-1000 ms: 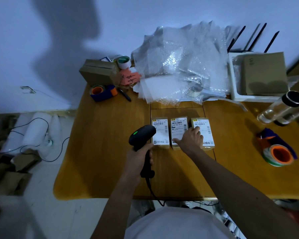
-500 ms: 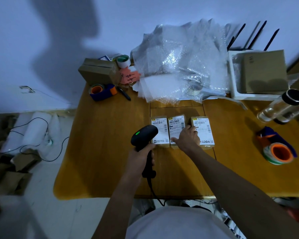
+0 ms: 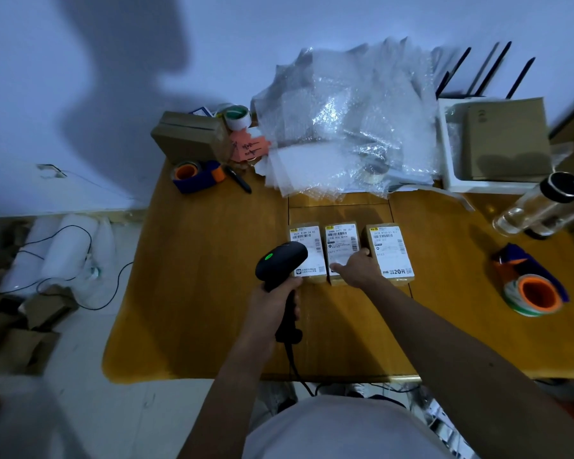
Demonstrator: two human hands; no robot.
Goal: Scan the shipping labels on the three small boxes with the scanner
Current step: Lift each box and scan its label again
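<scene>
Three small brown boxes with white shipping labels lie side by side on the wooden table [image 3: 196, 293]: a left box [image 3: 309, 241], a middle box [image 3: 340, 240] and a right box [image 3: 390, 251]. My left hand [image 3: 272, 304] grips the handle of a black corded scanner [image 3: 280, 263] with a green light on its head, which covers the left box's near left corner. My right hand [image 3: 357, 268] rests on the near end of the middle box, fingers spread between the middle and right boxes.
A heap of bubble wrap [image 3: 345, 127] lies behind the boxes. A cardboard box [image 3: 189, 135], tape rolls [image 3: 237, 115] and a tape dispenser [image 3: 196, 175] sit at the back left. Another tape dispenser [image 3: 531, 289], a clear bottle [image 3: 540, 203] and a white tray [image 3: 448, 154] are at right.
My right hand slid left from the right box onto the middle box. The scanner moved up and slightly right over the left box's corner.
</scene>
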